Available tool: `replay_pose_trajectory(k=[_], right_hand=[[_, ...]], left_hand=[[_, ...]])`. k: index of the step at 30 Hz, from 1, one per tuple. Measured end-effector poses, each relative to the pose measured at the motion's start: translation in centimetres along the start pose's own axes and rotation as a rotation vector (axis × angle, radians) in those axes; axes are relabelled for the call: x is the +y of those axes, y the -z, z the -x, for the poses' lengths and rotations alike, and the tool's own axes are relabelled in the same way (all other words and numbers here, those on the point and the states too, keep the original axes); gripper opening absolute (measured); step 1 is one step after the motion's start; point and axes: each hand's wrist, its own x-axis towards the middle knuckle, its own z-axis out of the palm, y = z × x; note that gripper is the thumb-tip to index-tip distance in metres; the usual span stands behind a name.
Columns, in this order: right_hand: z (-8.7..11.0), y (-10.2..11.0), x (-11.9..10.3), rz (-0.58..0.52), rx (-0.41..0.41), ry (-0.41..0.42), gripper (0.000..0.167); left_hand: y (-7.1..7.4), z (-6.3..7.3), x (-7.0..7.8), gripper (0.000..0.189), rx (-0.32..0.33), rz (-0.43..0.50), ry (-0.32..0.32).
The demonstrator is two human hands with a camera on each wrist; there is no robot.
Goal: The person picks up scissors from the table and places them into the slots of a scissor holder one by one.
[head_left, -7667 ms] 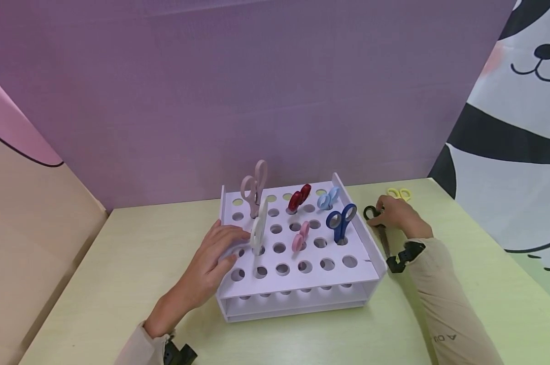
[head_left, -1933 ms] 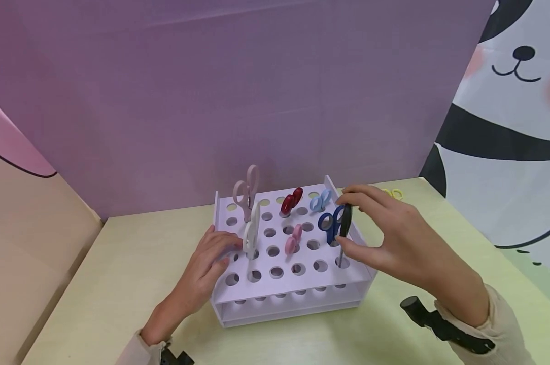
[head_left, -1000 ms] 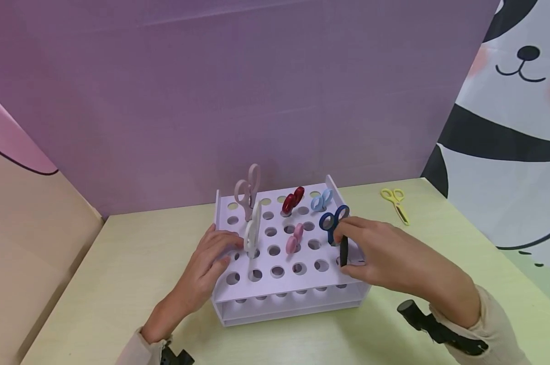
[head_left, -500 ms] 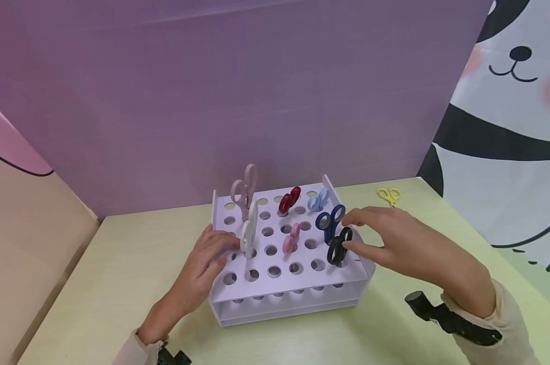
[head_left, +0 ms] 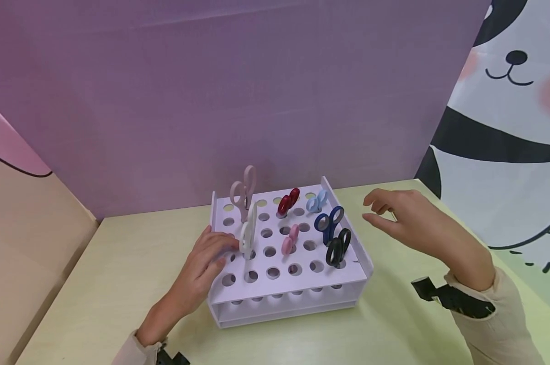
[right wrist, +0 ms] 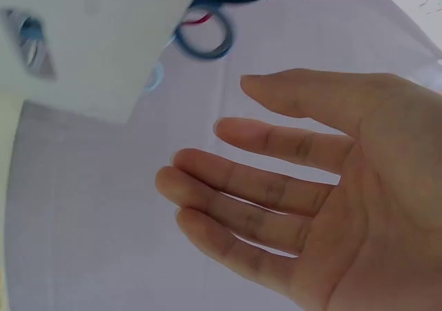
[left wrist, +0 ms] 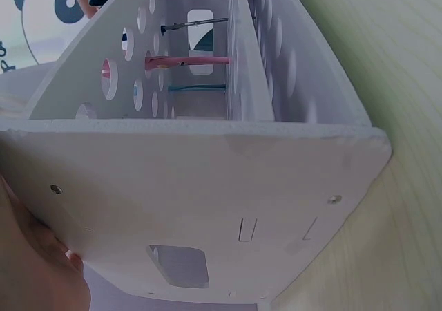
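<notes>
A white rack (head_left: 275, 294) with rows of round holes stands on the table. My left hand (head_left: 199, 274) rests on its left edge, fingertips beside the white scissors (head_left: 247, 235). Black scissors (head_left: 338, 248) stand handles-up in a front right hole, with dark blue scissors (head_left: 329, 225) just behind. Other holes bear pink scissors (head_left: 290, 241), red scissors (head_left: 287, 202), light blue scissors (head_left: 317, 202) and tall pale pink scissors (head_left: 243, 195). My right hand (head_left: 416, 225) hovers right of the rack, holding nothing, fingers loosely bent. It mostly hides the yellow scissors (head_left: 393, 216).
The light wooden table (head_left: 133, 263) runs back to a purple cloth wall (head_left: 275, 101). A panda-patterned panel (head_left: 499, 132) stands along the right side. In the left wrist view, blades hang inside the rack, between its top board and a lower board.
My right hand brought the black scissors from the table to the rack and lowered them into a front right hole. It then let go and moved right. My left hand stayed at the rack.
</notes>
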Motion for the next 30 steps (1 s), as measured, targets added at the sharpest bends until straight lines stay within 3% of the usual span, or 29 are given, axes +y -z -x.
replay_pose_trajectory(k=[15,22,30], right_hand=[[-2.4,-3.4,7.5,-0.036,0.028,-0.173,0.024],[-3.0,-4.9,11.0,-0.041,0.089,-0.259,0.032],[-3.4,-6.5,13.9,-0.078,0.101,-0.360,0.041]], left_hand=[[0.2,0.2,-0.2,0.033,0.004,-0.011,0.004],[0.2,0.4,-0.3,0.033,0.013,-0.002,0.004],[-0.1,0.1,-0.2,0.033,0.010,0.008,-0.010]])
